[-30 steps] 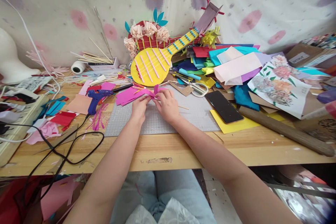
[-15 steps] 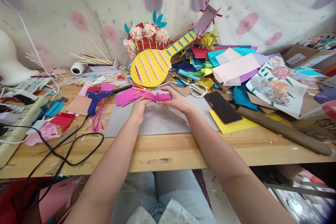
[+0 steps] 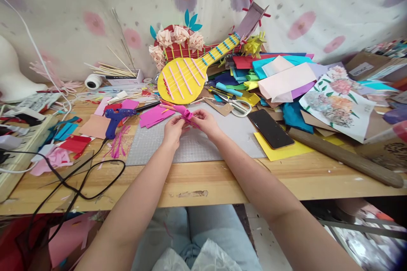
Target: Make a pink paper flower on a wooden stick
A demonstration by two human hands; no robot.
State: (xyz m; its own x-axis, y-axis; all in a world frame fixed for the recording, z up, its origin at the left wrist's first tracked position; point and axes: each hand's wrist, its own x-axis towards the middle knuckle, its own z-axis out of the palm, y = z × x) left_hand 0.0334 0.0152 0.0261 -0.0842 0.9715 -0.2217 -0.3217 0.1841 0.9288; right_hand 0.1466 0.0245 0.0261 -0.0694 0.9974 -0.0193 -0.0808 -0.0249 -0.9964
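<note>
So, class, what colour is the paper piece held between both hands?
Magenta pink paper piece, seen best in the head view.

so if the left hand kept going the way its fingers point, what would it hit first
Likely the yellow paper guitar. The left hand points up-table, pinching the pink paper piece; depth is hard to judge.

both hands (image 3: pixel 190 125) pinch a pink paper strip (image 3: pixel 187 113) above the cutting mat (image 3: pixel 222 144).

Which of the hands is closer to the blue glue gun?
Left. The left hand sits just right of the blue glue gun, while the right hand is farther right. Both pinch the pink paper strip.
</note>
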